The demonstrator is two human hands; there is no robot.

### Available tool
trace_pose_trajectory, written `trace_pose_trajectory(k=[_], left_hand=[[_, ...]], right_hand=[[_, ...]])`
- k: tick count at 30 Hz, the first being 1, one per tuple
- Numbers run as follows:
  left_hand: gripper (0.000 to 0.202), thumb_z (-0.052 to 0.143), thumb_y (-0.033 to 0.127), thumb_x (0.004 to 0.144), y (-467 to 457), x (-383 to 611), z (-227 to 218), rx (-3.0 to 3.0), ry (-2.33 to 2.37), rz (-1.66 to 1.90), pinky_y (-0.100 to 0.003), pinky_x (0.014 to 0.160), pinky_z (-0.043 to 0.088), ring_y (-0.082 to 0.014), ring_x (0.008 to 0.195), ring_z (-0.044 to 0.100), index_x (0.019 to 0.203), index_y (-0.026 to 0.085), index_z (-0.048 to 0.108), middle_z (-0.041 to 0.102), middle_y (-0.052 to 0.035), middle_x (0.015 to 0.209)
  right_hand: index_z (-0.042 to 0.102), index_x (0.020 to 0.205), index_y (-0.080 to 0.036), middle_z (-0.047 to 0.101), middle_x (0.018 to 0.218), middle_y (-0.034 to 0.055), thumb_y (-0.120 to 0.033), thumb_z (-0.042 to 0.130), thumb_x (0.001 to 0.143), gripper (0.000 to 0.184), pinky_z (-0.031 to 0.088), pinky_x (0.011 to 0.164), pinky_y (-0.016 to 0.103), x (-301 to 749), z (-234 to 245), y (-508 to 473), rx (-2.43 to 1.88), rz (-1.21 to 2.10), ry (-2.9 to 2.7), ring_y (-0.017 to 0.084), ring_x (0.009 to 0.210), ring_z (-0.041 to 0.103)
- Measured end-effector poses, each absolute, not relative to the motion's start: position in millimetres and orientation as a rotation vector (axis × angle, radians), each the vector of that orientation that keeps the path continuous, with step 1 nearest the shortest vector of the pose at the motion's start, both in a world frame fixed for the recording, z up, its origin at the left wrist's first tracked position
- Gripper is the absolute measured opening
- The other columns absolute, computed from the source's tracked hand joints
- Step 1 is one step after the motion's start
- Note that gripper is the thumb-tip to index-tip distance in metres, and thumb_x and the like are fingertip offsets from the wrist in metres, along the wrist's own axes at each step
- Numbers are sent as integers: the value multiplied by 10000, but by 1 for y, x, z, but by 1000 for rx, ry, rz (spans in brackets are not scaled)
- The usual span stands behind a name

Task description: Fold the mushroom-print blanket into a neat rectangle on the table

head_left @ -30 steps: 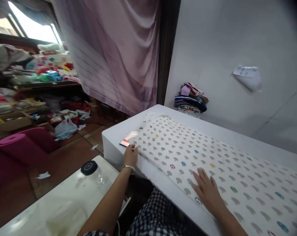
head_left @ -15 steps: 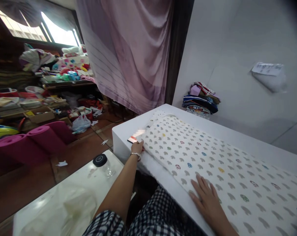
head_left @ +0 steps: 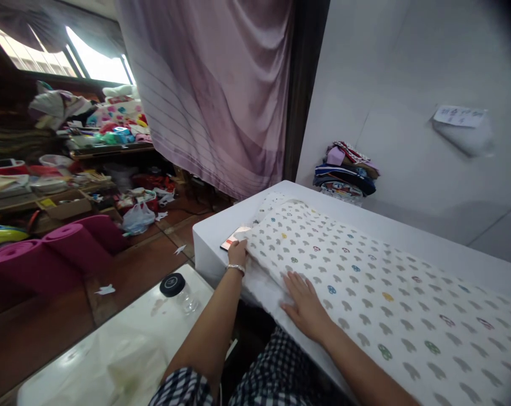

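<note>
A long white cloth point(head_left: 356, 265) printed with grey, blue, yellow and red mushroom-like shapes is spread over the white table point(head_left: 215, 228). My left hand point(head_left: 238, 252), with a bracelet at the wrist, is closed on the cloth's near left corner; some of its fingers are hidden. Just beyond that hand lies a phone point(head_left: 232, 238) with a lit screen. On the cloth's near edge rests my right hand point(head_left: 305, 301), open, with the palm down and fingers stretched toward the left. Part of the cloth's underside edge is covered by this hand.
To the left, a white side table point(head_left: 154, 316) holds a clear jar with a black lid point(head_left: 173, 285). Folded fabrics point(head_left: 343, 172) are stacked against the wall. Pink rolled mats point(head_left: 75, 242) and a plastic bag point(head_left: 137, 217) sit on the tiled floor. A curtain point(head_left: 221, 96) hangs behind.
My right hand has slid left and away from me along the cloth's near edge, closer to my left hand. My left hand stays at the corner. The view has shifted slightly.
</note>
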State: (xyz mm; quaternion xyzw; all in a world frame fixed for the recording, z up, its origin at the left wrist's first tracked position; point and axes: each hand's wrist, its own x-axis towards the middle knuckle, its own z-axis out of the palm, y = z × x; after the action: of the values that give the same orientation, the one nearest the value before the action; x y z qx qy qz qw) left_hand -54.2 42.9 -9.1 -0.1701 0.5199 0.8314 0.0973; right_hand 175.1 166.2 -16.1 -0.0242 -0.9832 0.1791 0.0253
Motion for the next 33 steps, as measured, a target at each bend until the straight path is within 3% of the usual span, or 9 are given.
trace_pose_trajectory(k=[4, 7, 12, 15, 20, 26, 29, 33], left_hand=[[90, 493, 115, 779, 44, -59, -3, -489, 1377, 2412, -240, 664, 510, -134, 652, 609, 785, 150, 576, 610, -23, 670], [140, 525, 235, 815, 42, -63, -1, -435, 1242, 2383, -275, 712, 524, -170, 736, 639, 879, 139, 604, 651, -61, 757], [317, 487, 429, 839, 41, -74, -3, -454, 1431, 2221, -299, 685, 528, -195, 761, 648, 942, 151, 600, 666, -82, 815], [234, 488, 350, 833, 40, -82, -5, -488, 1617, 2178, -278, 636, 512, -170, 716, 638, 940, 163, 580, 657, -68, 826], [110, 550, 272, 748, 27, -89, -8, -440, 1933, 2180, -206, 548, 434, -130, 665, 571, 805, 181, 577, 615, -18, 754], [156, 526, 265, 668, 15, -90, -16, -179, 2400, 1966, -204, 532, 396, -130, 621, 523, 769, 179, 609, 586, 13, 645], [152, 523, 250, 642, 15, -93, -20, -133, 2438, 1942, -209, 534, 395, -128, 597, 509, 744, 175, 605, 568, 12, 618], [139, 523, 237, 625, 16, -95, -20, -123, 2428, 1960, -212, 524, 385, -121, 570, 481, 727, 176, 594, 533, 25, 591]], right_hand=[[281, 1434, -140, 176, 1507, 80, -335, 426, 860, 623, 81, 1119, 473, 147, -21, 153, -60, 588, -3115, 248, 1391, 122], [363, 1400, -159, 203, 1502, 73, -333, 417, 868, 561, 56, 1115, 491, 144, -29, 147, -61, 596, -3127, 263, 1389, 124], [304, 1427, -201, 177, 1509, 58, -403, 384, 894, 576, 92, 1113, 479, 132, -28, 148, -112, 632, -3054, 242, 1393, 115], [250, 1445, -197, 139, 1517, 54, -416, 358, 905, 592, 104, 1114, 465, 116, -25, 146, -102, 636, -3024, 225, 1397, 91], [310, 1424, -185, 176, 1510, 51, -457, 372, 900, 594, 21, 1120, 480, 103, -34, 135, 27, 634, -3092, 245, 1395, 95], [322, 1419, -205, 176, 1511, 49, -464, 367, 903, 579, 33, 1117, 480, 103, -32, 135, 8, 658, -3090, 240, 1395, 97], [273, 1437, -223, 149, 1517, 44, -445, 357, 908, 579, 71, 1114, 476, 97, -29, 136, -32, 666, -3061, 229, 1397, 89], [286, 1434, -203, 153, 1516, 58, -481, 374, 899, 609, 19, 1116, 477, 90, -31, 135, 49, 656, -3091, 245, 1397, 77]])
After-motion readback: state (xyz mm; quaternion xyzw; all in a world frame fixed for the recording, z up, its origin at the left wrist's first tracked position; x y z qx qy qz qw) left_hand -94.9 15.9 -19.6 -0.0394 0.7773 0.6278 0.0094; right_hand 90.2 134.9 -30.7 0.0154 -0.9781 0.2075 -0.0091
